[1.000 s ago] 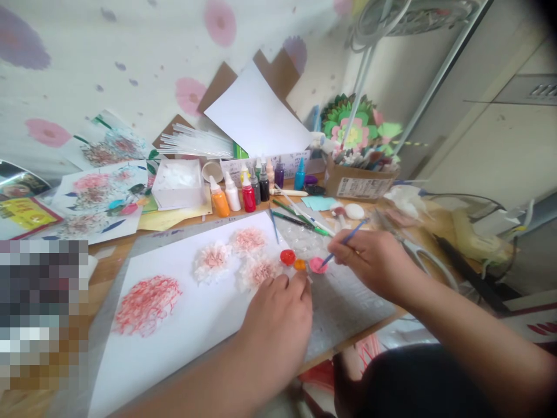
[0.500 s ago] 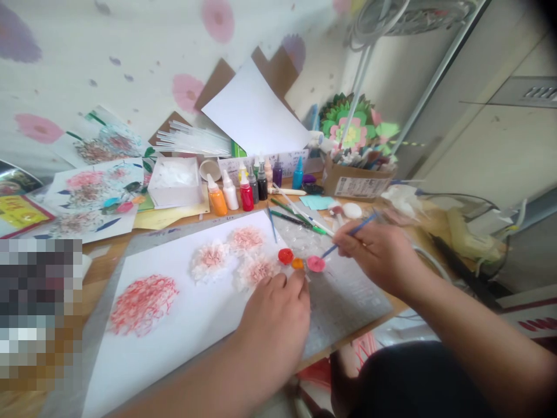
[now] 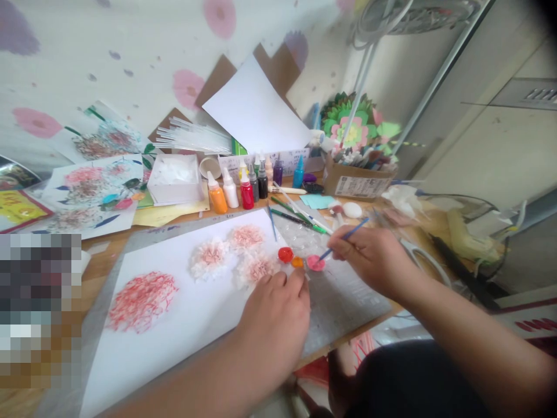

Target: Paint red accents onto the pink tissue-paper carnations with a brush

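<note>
My right hand (image 3: 361, 252) pinches a thin blue paintbrush (image 3: 348, 235), its tip in a small round pot of pink paint (image 3: 315, 262). Beside that pot are dabs of orange paint (image 3: 297, 262) and red paint (image 3: 286, 254). Palm down, my left hand (image 3: 276, 307) lies on the edge of the white paper (image 3: 209, 319), fingertips by the orange paint; no held thing shows. On the paper are a red scribbled round bloom (image 3: 143, 302) and several pale pink-and-white fluffy blooms (image 3: 209, 258). Another thin blue brush (image 3: 272, 225) lies at the paper's top right.
A grey mat (image 3: 348, 302) lies under the paper. Behind it stand paint bottles (image 3: 246, 193), a white box (image 3: 174, 180) and a cardboard box (image 3: 359, 180) of pens. Green pens (image 3: 298, 219) lie near the pots. Scissors (image 3: 420, 255) and a glue gun (image 3: 470, 232) are at right.
My right hand has shifted slightly left and the brush has tilted more upright, its tip now farther into the pink paint. My left hand has stayed in place.
</note>
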`<action>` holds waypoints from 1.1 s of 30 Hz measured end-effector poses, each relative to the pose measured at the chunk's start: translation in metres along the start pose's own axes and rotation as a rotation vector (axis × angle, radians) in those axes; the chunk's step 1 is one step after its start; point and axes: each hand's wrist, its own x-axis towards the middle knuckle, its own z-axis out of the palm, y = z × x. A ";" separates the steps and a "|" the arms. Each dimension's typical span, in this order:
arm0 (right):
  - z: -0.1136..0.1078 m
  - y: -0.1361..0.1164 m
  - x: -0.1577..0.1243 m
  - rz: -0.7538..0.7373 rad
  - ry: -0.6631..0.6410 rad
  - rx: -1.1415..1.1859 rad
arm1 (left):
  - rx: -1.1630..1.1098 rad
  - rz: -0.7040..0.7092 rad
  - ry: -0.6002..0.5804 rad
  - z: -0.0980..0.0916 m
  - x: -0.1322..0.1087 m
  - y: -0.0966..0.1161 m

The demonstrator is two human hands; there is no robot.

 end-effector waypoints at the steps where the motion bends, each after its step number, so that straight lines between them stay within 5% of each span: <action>1: 0.000 0.000 0.000 -0.009 -0.008 -0.009 | -0.001 -0.002 0.002 0.000 0.000 0.000; 33: 0.002 0.005 0.001 0.034 0.032 -0.049 | 0.004 -0.002 -0.002 0.000 -0.001 0.001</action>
